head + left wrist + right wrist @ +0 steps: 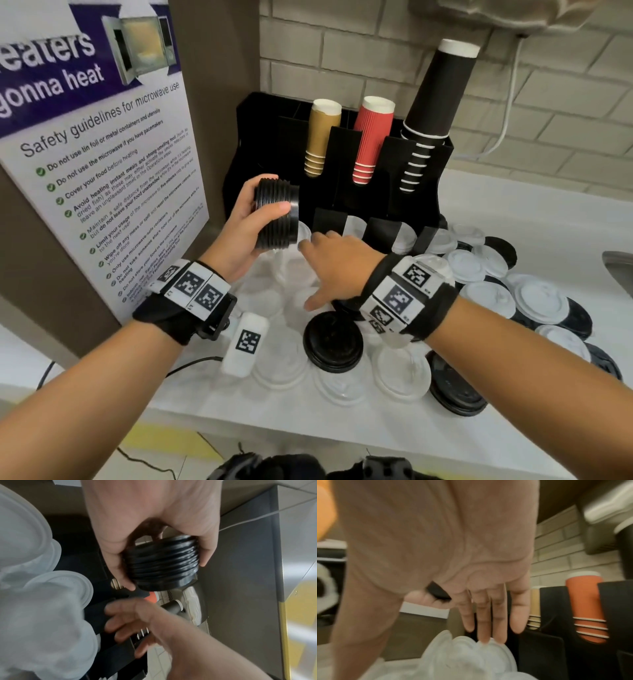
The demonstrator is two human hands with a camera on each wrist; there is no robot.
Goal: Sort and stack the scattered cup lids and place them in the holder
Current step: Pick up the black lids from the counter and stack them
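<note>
My left hand (255, 219) grips a stack of black lids (276, 213) on its side, thumb and fingers curled round it, just left of the black holder (442, 154). The left wrist view shows the same black stack (163, 563) between my thumb and fingers. My right hand (322, 263) reaches forward with straight fingers over clear lids (274, 281) near the holder's front slots, holding nothing. In the right wrist view my fingertips (485, 637) touch a pile of clear lids (471, 658). A loose black lid (333, 341) lies below my right wrist.
Gold (322, 137), red (370, 137) and black cup stacks (433, 102) stand in the holder. White and black lids (486, 294) are scattered over the white counter to the right. A poster wall (102, 154) closes the left side; a sink edge (618, 263) is far right.
</note>
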